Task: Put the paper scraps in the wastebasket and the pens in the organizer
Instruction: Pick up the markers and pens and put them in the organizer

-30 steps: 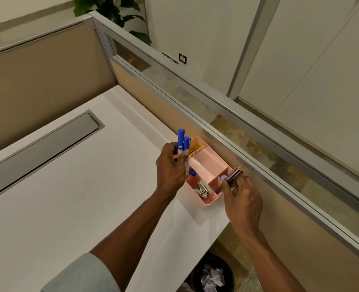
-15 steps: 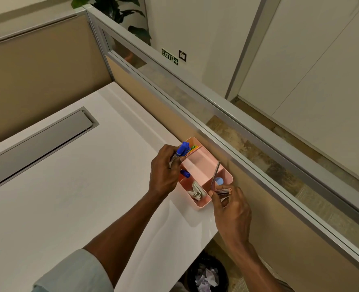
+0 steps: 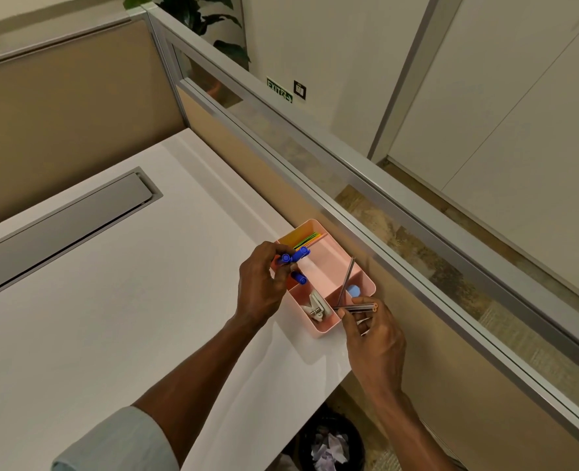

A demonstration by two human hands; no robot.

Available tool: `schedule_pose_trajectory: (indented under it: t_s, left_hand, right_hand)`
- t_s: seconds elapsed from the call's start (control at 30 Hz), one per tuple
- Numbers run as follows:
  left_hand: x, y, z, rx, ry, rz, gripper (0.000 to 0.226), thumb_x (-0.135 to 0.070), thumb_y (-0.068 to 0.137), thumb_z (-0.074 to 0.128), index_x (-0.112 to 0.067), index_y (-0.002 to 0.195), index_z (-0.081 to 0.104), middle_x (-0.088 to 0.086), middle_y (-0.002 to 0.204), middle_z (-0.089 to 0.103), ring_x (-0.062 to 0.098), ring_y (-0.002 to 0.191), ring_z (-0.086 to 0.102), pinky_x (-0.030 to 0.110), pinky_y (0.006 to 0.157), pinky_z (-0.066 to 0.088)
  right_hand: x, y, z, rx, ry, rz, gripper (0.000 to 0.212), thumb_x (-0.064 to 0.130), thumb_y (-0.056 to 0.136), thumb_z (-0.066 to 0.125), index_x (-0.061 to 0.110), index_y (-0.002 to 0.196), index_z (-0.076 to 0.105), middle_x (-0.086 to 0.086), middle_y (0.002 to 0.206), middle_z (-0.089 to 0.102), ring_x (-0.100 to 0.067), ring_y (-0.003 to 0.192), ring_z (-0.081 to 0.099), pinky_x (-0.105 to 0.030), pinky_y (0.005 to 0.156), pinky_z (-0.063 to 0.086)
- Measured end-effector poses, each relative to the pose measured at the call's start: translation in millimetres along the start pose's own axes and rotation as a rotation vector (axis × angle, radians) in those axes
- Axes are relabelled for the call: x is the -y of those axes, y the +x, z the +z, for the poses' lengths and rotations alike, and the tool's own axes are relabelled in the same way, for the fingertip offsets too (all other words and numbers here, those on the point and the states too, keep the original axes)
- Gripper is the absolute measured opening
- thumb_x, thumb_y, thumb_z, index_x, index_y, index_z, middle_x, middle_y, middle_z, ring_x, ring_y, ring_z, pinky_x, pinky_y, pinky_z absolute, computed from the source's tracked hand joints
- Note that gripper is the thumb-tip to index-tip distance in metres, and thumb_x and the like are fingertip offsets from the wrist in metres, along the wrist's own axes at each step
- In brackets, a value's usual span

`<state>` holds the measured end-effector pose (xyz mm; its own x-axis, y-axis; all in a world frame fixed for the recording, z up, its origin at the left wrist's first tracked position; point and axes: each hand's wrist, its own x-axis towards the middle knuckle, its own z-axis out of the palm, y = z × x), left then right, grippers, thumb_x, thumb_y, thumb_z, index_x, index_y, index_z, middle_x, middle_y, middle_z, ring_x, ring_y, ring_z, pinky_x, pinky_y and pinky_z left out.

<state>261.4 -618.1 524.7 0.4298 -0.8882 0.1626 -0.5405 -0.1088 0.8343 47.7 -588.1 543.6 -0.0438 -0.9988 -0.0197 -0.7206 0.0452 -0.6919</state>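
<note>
1. We are viewing the pink organizer [image 3: 328,266] sitting at the desk [image 3: 111,317] edge, against the partition [image 3: 366,212], roughly 1 o'clock from frame centre.
2. We are seeing the left hand [image 3: 262,283] closed around blue pens [image 3: 294,256], held over the organizer's 9 o'clock rim.
3. We are seeing the right hand [image 3: 373,329] pinching a bundle of thin dark pens [image 3: 357,307] at the organizer's 5 o'clock corner; one thin pen [image 3: 347,278] is leaning inside it.
4. We are noting the wastebasket [image 3: 330,443] under the desk at 6 o'clock, holding paper scraps [image 3: 328,448].
</note>
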Motion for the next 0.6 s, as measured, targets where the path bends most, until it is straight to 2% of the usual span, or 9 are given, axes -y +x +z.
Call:
schedule_pose_trajectory:
  t_s: [0.1, 0.23, 0.4, 0.47, 0.53, 0.6]
  left_hand:
    - [-3, -1, -4, 0.012, -0.025, -0.005, 0.02, -0.018, 0.092, 0.079, -0.019, 0.109, 0.069, -0.002, 0.115, 0.075, 0.011, 0.104, 0.069, 0.029, 0.094, 0.059]
    - [-7, -6, -13, 0.069, -0.026, 0.002, 0.026, -0.02, 0.087, 0.083, -0.014, 0.109, 0.07, 0.004, 0.116, 0.075, 0.019, 0.108, 0.071, 0.034, 0.099, 0.058]
    - [-9, -13, -21, 0.049, -0.016, 0.024, 0.031, -0.023, 0.083, 0.087, -0.013, 0.108, 0.073, 0.004, 0.114, 0.075, 0.019, 0.107, 0.069, 0.032, 0.095, 0.058]
    - [-7, -15, -21, 0.057, 0.013, 0.025, 0.033, -0.027, 0.082, 0.088, -0.014, 0.108, 0.074, 0.002, 0.114, 0.075, 0.017, 0.106, 0.067, 0.027, 0.092, 0.055]
    - [-5, -17, -19, 0.077, 0.06, 0.03, 0.035, -0.031, 0.081, 0.088, -0.016, 0.109, 0.074, 0.001, 0.115, 0.074, 0.015, 0.107, 0.063, 0.022, 0.09, 0.05]
    - [-4, -20, -17, 0.088, 0.106, 0.051, 0.034, -0.031, 0.082, 0.087, -0.018, 0.11, 0.073, 0.0, 0.115, 0.074, 0.012, 0.106, 0.06, 0.022, 0.089, 0.049]
  right_hand:
    - [2, -1, 0, 0.001, 0.011, 0.007, 0.044, 0.03, 0.093, 0.08, 0.009, 0.129, 0.067, -0.009, 0.12, 0.078, -0.031, 0.106, 0.077, -0.06, 0.099, 0.06]
    - [5, -1, -2, -0.015, 0.05, -0.007, 0.042, 0.025, 0.091, 0.083, 0.01, 0.127, 0.067, -0.008, 0.118, 0.079, -0.028, 0.1, 0.078, -0.053, 0.088, 0.065]
    - [3, 2, -6, -0.004, 0.079, 0.005, 0.043, 0.026, 0.092, 0.082, 0.011, 0.128, 0.066, -0.008, 0.116, 0.078, -0.029, 0.098, 0.075, -0.049, 0.082, 0.067]
    - [1, 3, -8, -0.013, 0.112, -0.016, 0.038, 0.026, 0.092, 0.081, 0.011, 0.124, 0.068, -0.007, 0.112, 0.078, -0.026, 0.094, 0.075, -0.04, 0.075, 0.067]
    - [-1, 5, -10, -0.024, 0.117, -0.058, 0.03, 0.019, 0.093, 0.081, 0.009, 0.119, 0.071, -0.008, 0.109, 0.077, -0.025, 0.089, 0.076, -0.024, 0.067, 0.06]
    - [1, 8, -12, -0.025, 0.094, -0.088, 0.027, 0.014, 0.093, 0.08, 0.005, 0.117, 0.073, -0.011, 0.108, 0.076, -0.024, 0.088, 0.075, -0.017, 0.066, 0.054]
